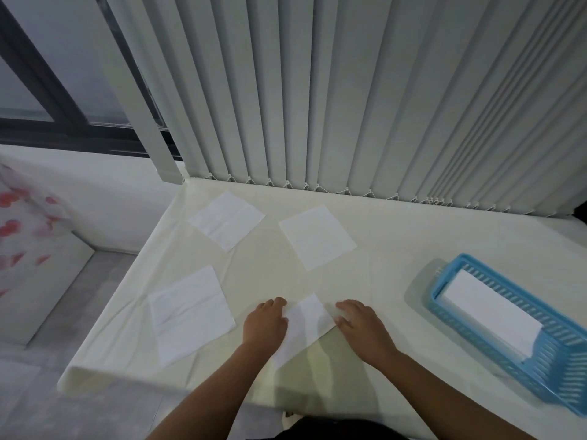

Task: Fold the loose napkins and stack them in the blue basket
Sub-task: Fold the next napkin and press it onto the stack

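A folded white napkin (305,328) lies as a narrow strip on the table near its front edge. My left hand (265,322) rests on the strip's left edge, fingers curled over it. My right hand (360,325) presses its right corner with the fingertips. Three loose white napkins lie flat: one at the left (190,315), one at the far left (227,220), one at the far middle (317,238). The blue basket (540,373) stands at the right and holds a folded napkin (489,312).
The table (397,258) has a cream cloth. Its left edge drops to a grey floor (47,344). Vertical blinds (349,90) hang along the far edge, with a window at the left. A red-patterned fabric (22,223) lies beside the table at the far left.
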### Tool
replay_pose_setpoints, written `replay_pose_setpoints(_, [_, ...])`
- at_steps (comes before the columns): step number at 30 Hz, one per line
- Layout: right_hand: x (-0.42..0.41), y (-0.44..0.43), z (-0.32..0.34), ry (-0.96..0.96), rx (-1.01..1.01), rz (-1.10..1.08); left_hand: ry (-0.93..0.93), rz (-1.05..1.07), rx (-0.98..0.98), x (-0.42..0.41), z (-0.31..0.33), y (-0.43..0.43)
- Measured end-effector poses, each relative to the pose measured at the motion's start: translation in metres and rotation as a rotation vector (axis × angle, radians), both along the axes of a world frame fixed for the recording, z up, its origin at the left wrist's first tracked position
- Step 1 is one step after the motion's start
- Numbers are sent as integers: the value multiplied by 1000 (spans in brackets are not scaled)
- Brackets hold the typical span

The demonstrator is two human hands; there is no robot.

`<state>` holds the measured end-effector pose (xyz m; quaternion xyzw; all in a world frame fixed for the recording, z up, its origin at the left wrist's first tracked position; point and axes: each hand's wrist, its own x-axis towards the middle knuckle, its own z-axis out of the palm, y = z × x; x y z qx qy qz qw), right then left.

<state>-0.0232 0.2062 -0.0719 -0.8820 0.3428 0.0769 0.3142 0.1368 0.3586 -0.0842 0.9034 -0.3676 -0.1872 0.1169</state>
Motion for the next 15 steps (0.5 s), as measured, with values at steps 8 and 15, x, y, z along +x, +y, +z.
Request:
replay_pose_setpoints(8, [4,-3,9,0,129,-79,74,26,-22,1,11,-13])
replay_pose_setpoints(15, [-6,9,15,7,328,-148,709,429,-447,1,40,-47])
